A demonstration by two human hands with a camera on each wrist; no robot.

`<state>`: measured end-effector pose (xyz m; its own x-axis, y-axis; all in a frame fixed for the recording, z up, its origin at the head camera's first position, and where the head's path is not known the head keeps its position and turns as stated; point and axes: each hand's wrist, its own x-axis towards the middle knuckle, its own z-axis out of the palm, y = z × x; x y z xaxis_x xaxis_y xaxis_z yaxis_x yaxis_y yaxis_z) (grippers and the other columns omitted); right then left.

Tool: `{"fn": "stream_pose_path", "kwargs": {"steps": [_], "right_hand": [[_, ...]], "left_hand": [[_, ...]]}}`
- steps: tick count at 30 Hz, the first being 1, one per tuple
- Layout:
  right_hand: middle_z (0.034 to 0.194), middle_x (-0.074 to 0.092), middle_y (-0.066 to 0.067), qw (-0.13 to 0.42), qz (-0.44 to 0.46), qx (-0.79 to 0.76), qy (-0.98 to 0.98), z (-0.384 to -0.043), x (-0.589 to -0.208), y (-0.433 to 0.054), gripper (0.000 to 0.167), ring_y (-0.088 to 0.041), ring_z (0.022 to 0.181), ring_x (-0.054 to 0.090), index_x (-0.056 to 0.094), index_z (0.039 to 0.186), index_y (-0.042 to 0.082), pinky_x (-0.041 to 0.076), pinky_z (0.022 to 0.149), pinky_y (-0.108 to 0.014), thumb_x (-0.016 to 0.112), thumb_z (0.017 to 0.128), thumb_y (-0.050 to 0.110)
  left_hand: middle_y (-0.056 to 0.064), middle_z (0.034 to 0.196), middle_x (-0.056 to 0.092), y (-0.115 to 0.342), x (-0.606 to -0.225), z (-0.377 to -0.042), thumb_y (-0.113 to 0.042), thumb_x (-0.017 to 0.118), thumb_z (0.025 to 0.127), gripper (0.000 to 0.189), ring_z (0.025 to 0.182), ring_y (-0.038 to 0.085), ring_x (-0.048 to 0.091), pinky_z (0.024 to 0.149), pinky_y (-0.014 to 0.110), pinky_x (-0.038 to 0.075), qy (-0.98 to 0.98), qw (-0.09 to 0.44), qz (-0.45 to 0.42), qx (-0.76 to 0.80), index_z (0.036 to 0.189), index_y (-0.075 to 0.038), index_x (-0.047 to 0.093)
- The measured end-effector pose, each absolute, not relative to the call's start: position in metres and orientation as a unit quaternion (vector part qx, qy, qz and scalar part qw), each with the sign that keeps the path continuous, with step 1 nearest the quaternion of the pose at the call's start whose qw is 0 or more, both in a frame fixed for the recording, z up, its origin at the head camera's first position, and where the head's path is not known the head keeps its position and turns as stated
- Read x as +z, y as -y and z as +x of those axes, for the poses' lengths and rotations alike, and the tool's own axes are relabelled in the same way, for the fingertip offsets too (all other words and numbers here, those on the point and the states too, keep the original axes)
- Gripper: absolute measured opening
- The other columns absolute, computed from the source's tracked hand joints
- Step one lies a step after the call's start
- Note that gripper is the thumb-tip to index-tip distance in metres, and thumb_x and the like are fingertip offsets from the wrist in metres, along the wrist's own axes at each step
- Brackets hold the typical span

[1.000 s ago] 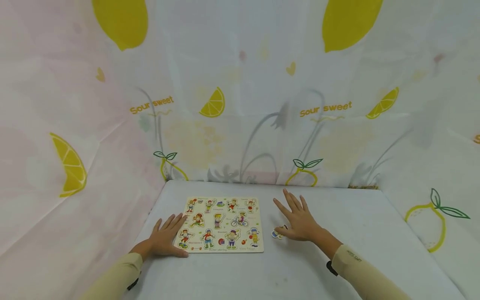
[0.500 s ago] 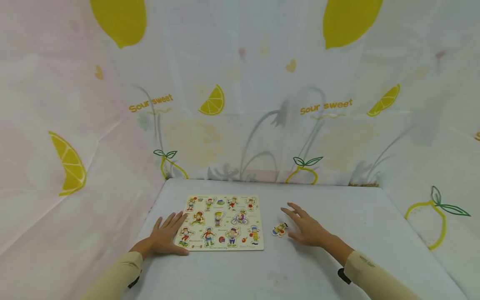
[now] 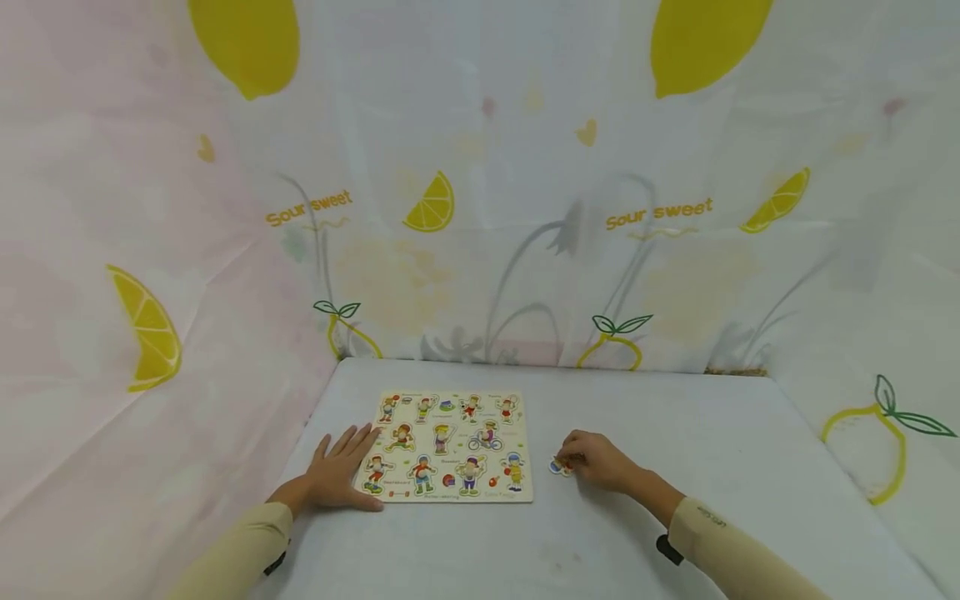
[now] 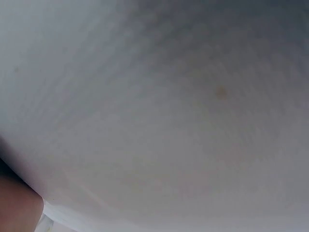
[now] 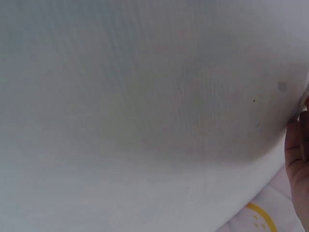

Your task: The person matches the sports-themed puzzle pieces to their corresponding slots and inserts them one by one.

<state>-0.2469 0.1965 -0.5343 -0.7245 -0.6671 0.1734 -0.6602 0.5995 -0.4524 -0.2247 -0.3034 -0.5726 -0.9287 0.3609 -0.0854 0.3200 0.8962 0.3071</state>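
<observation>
A cream puzzle board point(image 3: 422, 436) printed with children playing sports lies flat on the table. My left hand point(image 3: 334, 475) rests spread at its left edge, fingertips over the border and thumb near the front left corner. Right of the board, a small loose puzzle piece point(image 3: 557, 467) with blue and white parts lies on the cloth. My right hand point(image 3: 602, 461) pinches its right end with bent fingers, which hide that part. In the right wrist view only the curled fingers point(image 5: 295, 150) show at the edge, and the piece is out of sight.
A white cloth point(image 3: 660, 417) covers the table. Lemon-printed curtains point(image 3: 480, 275) stand along the back and both sides. The left wrist view holds mostly blurred white cloth, with a bit of skin at the lower left.
My right hand drew back from over the piece, uncovering it, then came in again with fingers bent onto its right end. My left hand has stayed at the board.
</observation>
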Motion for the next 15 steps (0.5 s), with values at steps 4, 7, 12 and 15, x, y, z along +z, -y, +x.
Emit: {"fn": "stream_pose_path", "kwargs": {"steps": [4, 7, 12, 15], "right_hand": [[0.091, 0.071, -0.001, 0.028, -0.362, -0.248, -0.898, -0.254, -0.532, -0.200, 0.019, -0.012, 0.084, 0.065, 0.078, 0.095, 0.005, 0.056, 0.074, -0.026, 0.069, 0.084, -0.007], [0.089, 0.072, -0.001, 0.048, -0.359, -0.254, -0.897, -0.258, -0.531, -0.202, 0.017, -0.010, 0.083, 0.065, 0.078, 0.096, 0.004, 0.055, 0.072, -0.025, 0.071, 0.084, -0.005], [0.088, 0.071, -0.001, 0.049, -0.370, -0.238, -0.897, -0.261, -0.529, -0.201, 0.015, -0.008, 0.082, 0.063, 0.077, 0.095, 0.006, 0.054, 0.073, -0.025, 0.071, 0.084, -0.003], [0.087, 0.071, -0.001, 0.043, -0.380, -0.225, -0.896, -0.261, -0.527, -0.199, 0.015, -0.009, 0.081, 0.063, 0.076, 0.093, 0.006, 0.054, 0.072, -0.026, 0.071, 0.084, -0.004]], "left_hand": [[0.019, 0.165, 0.014, 0.299, -0.565, -0.221, -0.081, 0.072, 0.060, 0.135, 0.151, 0.045, 0.009, 0.114, 0.071, -0.002, -0.969, 0.089, 0.174, 0.154, 0.159, -0.010, 0.015], [0.020, 0.165, 0.014, 0.298, -0.563, -0.219, -0.081, 0.072, 0.060, 0.135, 0.150, 0.046, 0.009, 0.113, 0.072, -0.002, -0.969, 0.089, 0.173, 0.151, 0.159, -0.009, 0.015], [0.021, 0.164, 0.015, 0.300, -0.564, -0.220, -0.080, 0.073, 0.060, 0.134, 0.150, 0.046, 0.009, 0.113, 0.072, -0.003, -0.969, 0.075, 0.178, 0.154, 0.159, -0.009, 0.016], [0.019, 0.165, 0.015, 0.300, -0.564, -0.221, -0.081, 0.072, 0.060, 0.134, 0.150, 0.045, 0.009, 0.114, 0.071, -0.003, -0.971, 0.076, 0.176, 0.146, 0.159, -0.010, 0.015]]}}
